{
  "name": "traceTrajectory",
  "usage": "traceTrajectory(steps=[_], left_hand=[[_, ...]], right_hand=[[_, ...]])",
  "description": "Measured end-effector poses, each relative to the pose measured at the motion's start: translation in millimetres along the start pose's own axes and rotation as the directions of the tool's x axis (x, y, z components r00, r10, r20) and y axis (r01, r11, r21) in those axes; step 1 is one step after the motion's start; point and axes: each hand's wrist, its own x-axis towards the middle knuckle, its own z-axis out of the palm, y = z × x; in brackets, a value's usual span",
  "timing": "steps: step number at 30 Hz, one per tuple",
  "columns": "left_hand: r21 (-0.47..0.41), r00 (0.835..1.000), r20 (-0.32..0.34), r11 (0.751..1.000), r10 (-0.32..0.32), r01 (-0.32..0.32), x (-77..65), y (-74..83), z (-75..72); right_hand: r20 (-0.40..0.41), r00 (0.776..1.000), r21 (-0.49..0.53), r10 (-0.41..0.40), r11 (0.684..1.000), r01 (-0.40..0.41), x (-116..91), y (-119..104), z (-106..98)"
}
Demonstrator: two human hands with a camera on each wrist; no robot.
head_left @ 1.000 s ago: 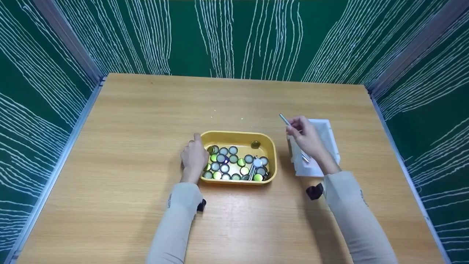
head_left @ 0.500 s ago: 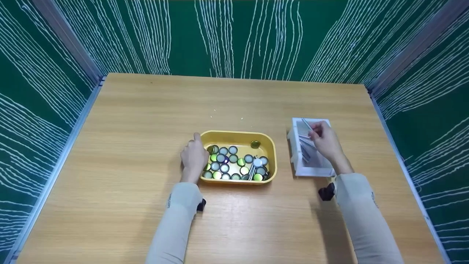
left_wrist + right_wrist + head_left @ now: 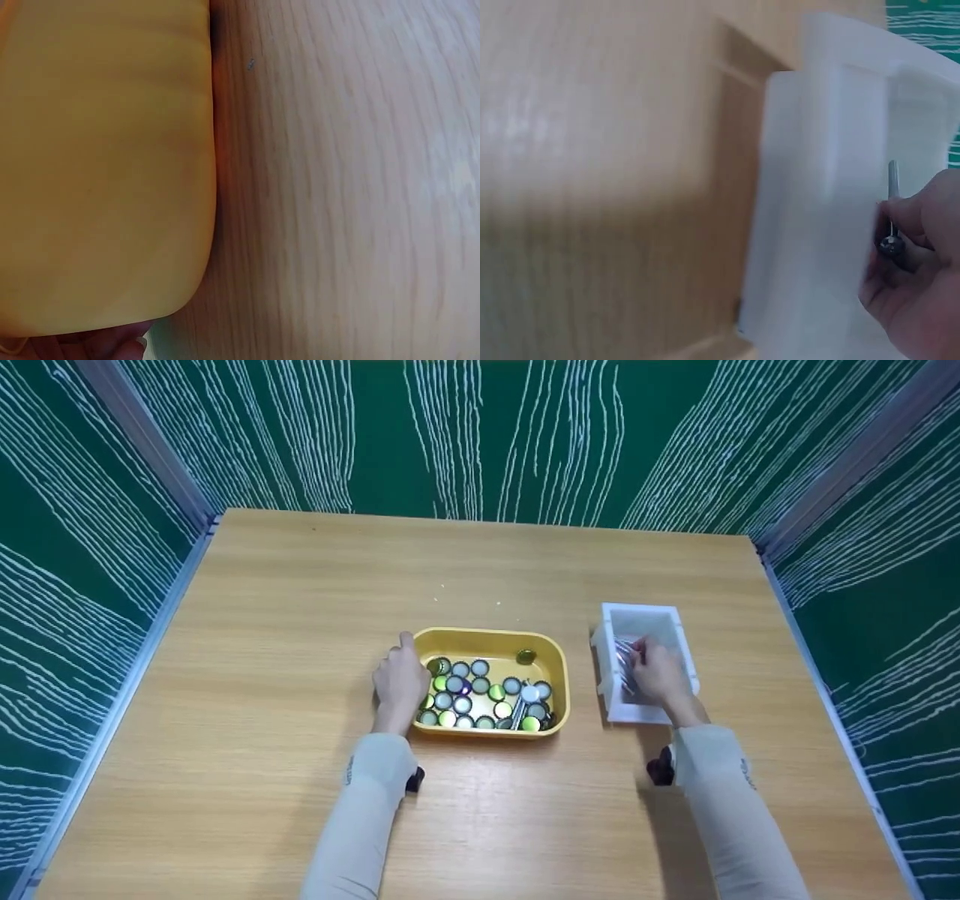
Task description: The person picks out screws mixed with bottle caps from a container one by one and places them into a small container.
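Note:
In the head view my left hand (image 3: pixel 401 681) holds the left end of a yellow plastic tub (image 3: pixel 491 637). Part of its fingers (image 3: pixel 105 346) shows against the tub's end wall in the left wrist view. Inside the tub lie many crown bottle caps (image 3: pixel 480 685), grey and green, and a few thin silver rods (image 3: pixel 518 712). My right hand (image 3: pixel 660 671) reaches down into a white plastic bin (image 3: pixel 609 697), where several silver rods (image 3: pixel 624 656) lie. It pinches a slim metal rod with a rounded end (image 3: pixel 891 244), clearest in the right wrist view.
A wooden table (image 3: pixel 480 825) carries both containers, with a gap between them. Small white specks (image 3: pixel 498 603) dot the surface behind the tub. Green panels with white streaks (image 3: pixel 517 442) enclose the back and sides.
My right hand moves from the bin's far left side, where it held a rod raised, over the bin and then down into it. My left hand stays at the yellow tub.

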Motion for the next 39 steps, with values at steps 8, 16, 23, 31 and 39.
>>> traceTrajectory(steps=[8, 16, 23, 31, 39], left_hand=[[0.012, 0.999, -0.046, 1.0, 0.029, -0.029, -0.7, -0.8, 2.9], [0.009, 1.0, -0.017, 1.0, 0.022, -0.021, -0.1, -0.8, 2.1], [0.009, 1.0, -0.001, 1.0, 0.008, -0.008, 0.3, -0.8, 1.7], [-0.004, 1.0, -0.005, 1.0, 0.002, -0.002, 0.0, -0.3, 0.7], [-0.002, 0.999, -0.032, 1.0, 0.02, -0.02, -0.5, -0.8, 1.4]], right_hand=[[-0.022, 0.999, -0.101, -0.024, 0.995, 0.022, -4.2, 2.0, 9.3], [0.013, 1.0, -0.149, -0.02, 0.989, 0.021, -3.5, 4.1, 8.4], [0.038, 0.999, -0.15, -0.005, 0.989, 0.011, -3.8, 1.5, 7.0], [-0.066, 0.997, -0.065, -0.036, 0.997, 0.031, -2.8, -9.2, -4.3], [-0.244, 0.953, 0.048, -0.181, 0.979, 0.198, -2.3, -43.0, -14.5]])
